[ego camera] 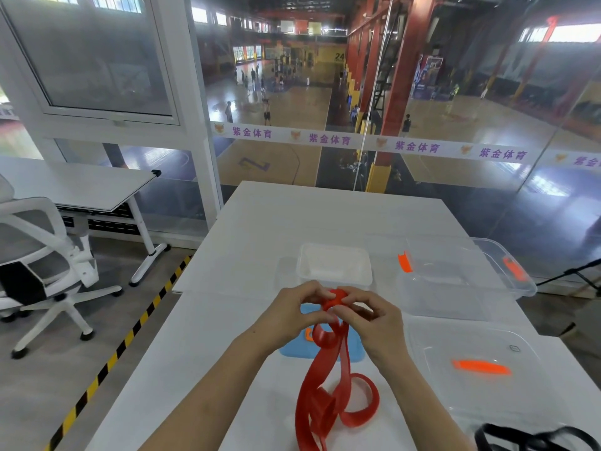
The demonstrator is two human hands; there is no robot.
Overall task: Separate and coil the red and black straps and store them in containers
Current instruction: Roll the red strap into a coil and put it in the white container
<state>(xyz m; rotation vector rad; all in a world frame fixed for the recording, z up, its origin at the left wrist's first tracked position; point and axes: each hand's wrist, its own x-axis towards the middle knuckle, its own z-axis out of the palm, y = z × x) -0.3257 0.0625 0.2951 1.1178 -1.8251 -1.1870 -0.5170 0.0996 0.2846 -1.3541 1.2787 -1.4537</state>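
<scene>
Both my hands hold a small coil of the red strap (328,369) above the white table (253,229). My left hand (294,309) pinches the coil from the left and my right hand (374,315) from the right. The strap's loose length hangs down and lies in loops near the table's front edge. A black strap (533,439) lies at the bottom right corner, partly cut off by the frame. A small clear container (335,266) stands just beyond my hands. A larger clear container (455,271) with orange clips sits to the right.
A blue lid (292,351) lies flat under my hands. A clear lid (481,369) with an orange handle rests at the right front. A white office chair (42,271) and a second table stand left, across a yellow-black floor stripe. A glass wall is beyond the table.
</scene>
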